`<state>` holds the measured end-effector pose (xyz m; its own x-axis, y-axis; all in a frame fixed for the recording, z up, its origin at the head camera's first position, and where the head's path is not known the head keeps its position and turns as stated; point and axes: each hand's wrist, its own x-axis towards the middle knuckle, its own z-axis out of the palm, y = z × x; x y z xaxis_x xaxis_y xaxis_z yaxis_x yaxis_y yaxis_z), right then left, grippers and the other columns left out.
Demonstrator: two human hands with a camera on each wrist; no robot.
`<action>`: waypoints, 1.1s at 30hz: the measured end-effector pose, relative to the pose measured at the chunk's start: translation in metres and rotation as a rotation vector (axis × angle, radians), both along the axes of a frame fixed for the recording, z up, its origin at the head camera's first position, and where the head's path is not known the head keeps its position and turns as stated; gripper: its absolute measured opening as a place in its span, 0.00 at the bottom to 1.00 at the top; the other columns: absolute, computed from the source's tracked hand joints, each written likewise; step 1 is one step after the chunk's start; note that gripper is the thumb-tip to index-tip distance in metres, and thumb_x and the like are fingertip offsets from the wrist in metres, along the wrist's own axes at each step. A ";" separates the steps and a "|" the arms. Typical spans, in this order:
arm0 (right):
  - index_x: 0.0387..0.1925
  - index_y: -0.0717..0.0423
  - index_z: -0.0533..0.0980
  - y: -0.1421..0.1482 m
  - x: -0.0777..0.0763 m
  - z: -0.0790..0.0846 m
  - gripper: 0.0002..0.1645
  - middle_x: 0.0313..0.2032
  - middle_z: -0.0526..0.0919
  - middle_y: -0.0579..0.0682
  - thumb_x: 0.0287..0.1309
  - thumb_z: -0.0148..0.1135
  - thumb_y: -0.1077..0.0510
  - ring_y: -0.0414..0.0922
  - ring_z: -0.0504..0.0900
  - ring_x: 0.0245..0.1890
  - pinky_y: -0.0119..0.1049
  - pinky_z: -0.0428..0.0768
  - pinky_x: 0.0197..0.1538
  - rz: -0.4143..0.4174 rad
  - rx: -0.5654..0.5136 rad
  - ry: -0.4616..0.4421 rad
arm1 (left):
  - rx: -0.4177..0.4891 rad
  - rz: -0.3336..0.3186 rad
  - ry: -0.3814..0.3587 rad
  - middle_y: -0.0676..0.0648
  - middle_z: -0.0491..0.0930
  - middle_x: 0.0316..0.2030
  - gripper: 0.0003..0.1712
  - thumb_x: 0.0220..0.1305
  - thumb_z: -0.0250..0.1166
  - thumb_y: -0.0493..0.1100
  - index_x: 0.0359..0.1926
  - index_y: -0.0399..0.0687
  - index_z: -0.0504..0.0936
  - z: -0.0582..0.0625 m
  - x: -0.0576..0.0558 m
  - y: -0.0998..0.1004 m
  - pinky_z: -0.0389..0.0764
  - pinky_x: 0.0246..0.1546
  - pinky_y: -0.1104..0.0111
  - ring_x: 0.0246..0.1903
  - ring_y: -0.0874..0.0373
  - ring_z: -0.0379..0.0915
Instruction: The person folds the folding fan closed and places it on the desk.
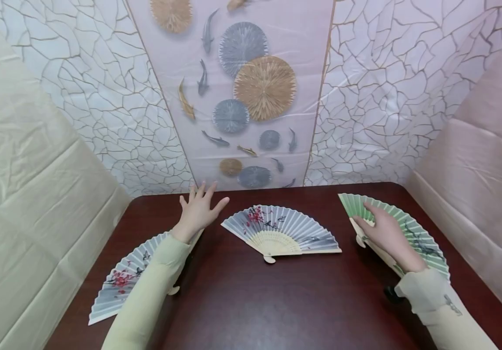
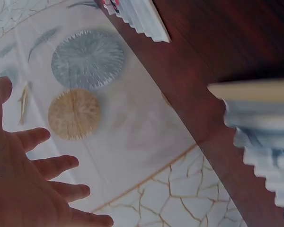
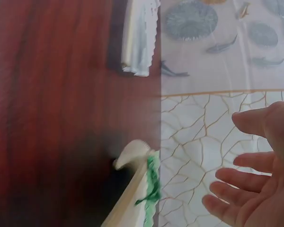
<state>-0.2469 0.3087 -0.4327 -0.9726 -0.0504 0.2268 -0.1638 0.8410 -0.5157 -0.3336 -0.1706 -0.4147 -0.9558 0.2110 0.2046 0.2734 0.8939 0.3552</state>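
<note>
My left hand (image 1: 197, 211) is raised with its fingers spread wide and holds nothing. Its forearm passes over a blue-grey folding fan (image 1: 124, 277) with red blossoms, hiding part of it; the left wrist view shows that fan's pleated edge (image 2: 270, 142) apart from the fingers. A similar blue-grey fan (image 1: 286, 228) lies spread at the middle of the table. To the right, a green folding fan (image 1: 415, 233) with dark branches lies partly hidden behind my right hand (image 1: 386, 231). That hand has extended, slightly bent fingers, seen empty in the right wrist view.
All three fans lie on a dark red-brown table (image 1: 242, 301). Behind it hangs a patterned cloth (image 1: 365, 112) with fish and round motifs at its centre. Pale cloth walls (image 1: 27, 214) stand to both sides. A dark band (image 1: 393, 294) shows at the right wrist.
</note>
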 end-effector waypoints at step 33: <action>0.59 0.81 0.68 0.014 0.054 -0.041 0.28 0.41 0.86 0.61 0.77 0.52 0.56 0.42 0.87 0.37 0.35 0.87 0.41 0.017 -0.798 -0.294 | 0.167 -0.251 -0.139 0.37 0.61 0.73 0.44 0.73 0.52 0.68 0.78 0.48 0.57 -0.022 -0.026 0.146 0.68 0.67 0.48 0.70 0.40 0.59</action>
<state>-0.1925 0.3223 -0.4741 -0.9981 0.0025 -0.0609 0.0601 0.2060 -0.9767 -0.3597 -0.0248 -0.4367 -0.8995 0.4180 0.1273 0.4163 0.7313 0.5404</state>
